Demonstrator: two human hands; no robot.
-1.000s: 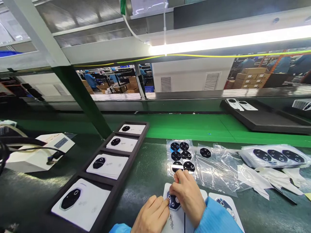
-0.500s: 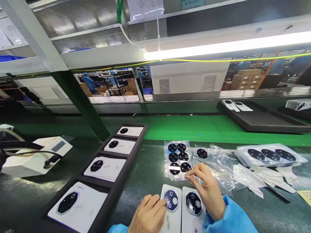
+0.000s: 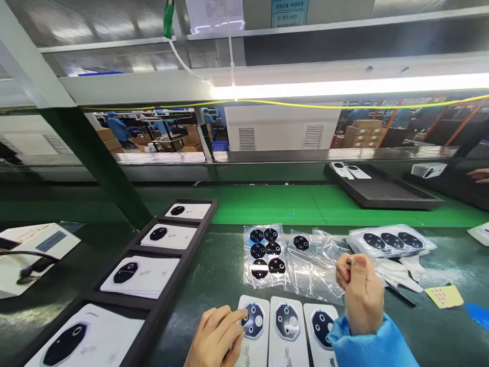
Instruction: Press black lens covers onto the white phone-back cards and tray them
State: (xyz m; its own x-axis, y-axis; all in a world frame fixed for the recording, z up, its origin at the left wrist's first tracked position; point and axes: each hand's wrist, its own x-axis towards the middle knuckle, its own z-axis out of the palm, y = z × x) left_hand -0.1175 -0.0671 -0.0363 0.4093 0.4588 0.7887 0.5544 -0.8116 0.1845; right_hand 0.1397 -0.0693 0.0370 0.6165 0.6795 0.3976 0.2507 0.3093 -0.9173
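Note:
My left hand lies beside the leftmost white card, fingers loosely bent and not closed on anything. Its fingertips touch the left edge of the dark octagonal piece on that card. Two more white cards stand in a row to the right, the middle one and the right one, each bearing a dark octagon with rings. My right hand is raised above the bench, fingers closed in a pinch. A small dark bit shows at its fingertips, too small to name. Its blue sleeve partly covers the right card.
Ahead lies a clear sheet with several black discs, beside clear plastic film. A stack of bagged discs, a dark pen-like tool and a yellow note are right. A black divided tray stands left. Someone's hand shows far right.
My right hand has moved right and up from beside the disc sheet, its pinch turned upward. My left hand stays at the left card. The view has shifted right, uncovering the third card.

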